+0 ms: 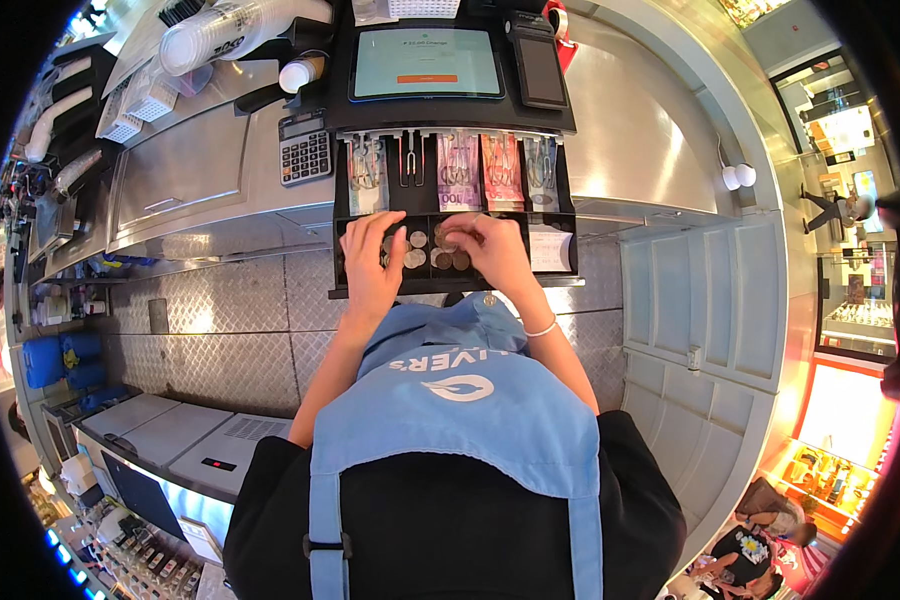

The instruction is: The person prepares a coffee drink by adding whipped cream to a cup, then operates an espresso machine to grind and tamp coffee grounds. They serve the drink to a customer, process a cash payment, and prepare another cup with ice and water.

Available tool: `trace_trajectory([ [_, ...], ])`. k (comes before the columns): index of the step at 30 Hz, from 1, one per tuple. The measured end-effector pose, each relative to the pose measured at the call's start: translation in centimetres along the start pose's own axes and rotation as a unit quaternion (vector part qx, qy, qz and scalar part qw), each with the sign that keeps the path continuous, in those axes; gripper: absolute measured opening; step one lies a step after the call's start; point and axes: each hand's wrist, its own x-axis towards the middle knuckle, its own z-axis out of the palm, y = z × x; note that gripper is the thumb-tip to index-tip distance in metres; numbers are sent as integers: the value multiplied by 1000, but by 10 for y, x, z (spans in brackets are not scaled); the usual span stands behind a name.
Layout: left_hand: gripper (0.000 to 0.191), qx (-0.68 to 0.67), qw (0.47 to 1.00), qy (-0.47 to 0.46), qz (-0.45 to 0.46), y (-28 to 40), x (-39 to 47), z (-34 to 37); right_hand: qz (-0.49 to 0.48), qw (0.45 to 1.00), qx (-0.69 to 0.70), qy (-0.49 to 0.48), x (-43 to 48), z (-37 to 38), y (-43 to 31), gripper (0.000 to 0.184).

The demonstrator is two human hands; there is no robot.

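Note:
A pulled-out cash drawer (450,285) lies before me, with banknotes under wire clips at the back and coin compartments in front. My left hand (373,255) rests over the left coin compartment, its thumb apart from its fingers, beside silver-coloured coins (415,259). Over the neighbouring compartment, my right hand (491,244) has thumb and fingertips drawn together at some coins (450,260). Whether a coin is pinched there is unclear. Purple banknotes (459,180) and red banknotes (502,180) fill middle slots, and the slot left of them shows only its clip. Paper slips (550,249) occupy the front right compartment.
Above the drawer stand a tablet (427,64) with a lit screen and a card terminal (541,67). A calculator (305,148) sits left on the steel counter (270,195). Stacked plastic cups (210,41) lie farther left. A grey chest unit (187,435) is at lower left.

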Motion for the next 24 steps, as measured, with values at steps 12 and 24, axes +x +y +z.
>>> trace_trajectory([
  [12,53,-739,458,-177,-461,17,14,3,-84,979,118,143,0,-6,-31,14],
  [24,26,-596,684,-138,-397,-29,8,-11,-143,908,-393,-16,-9,17,7,40],
])
